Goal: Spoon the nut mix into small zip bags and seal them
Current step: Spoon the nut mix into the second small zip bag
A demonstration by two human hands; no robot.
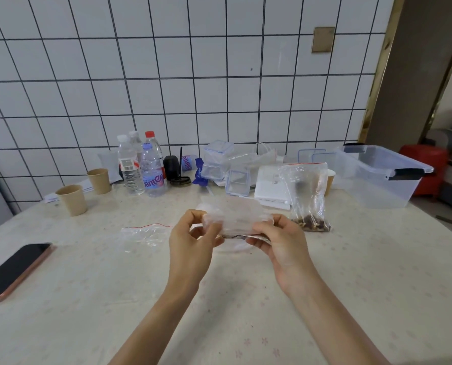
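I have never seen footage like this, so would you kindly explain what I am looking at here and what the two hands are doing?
There is no machine here: a person wears a camera on the head, and this single picture looks forward and down at their own bare hands. The left hand and right hand together grip a small clear plastic zip bag above a pale patterned tabletop. It is blurred, so I cannot tell how full it is. Behind it stands a larger clear zip bag with brown nut mix at the bottom. An empty flat zip bag with a red strip lies to the left, beyond a black smartphone. Farther back are two brown paper cups, clear water bottles and a big transparent storage box.
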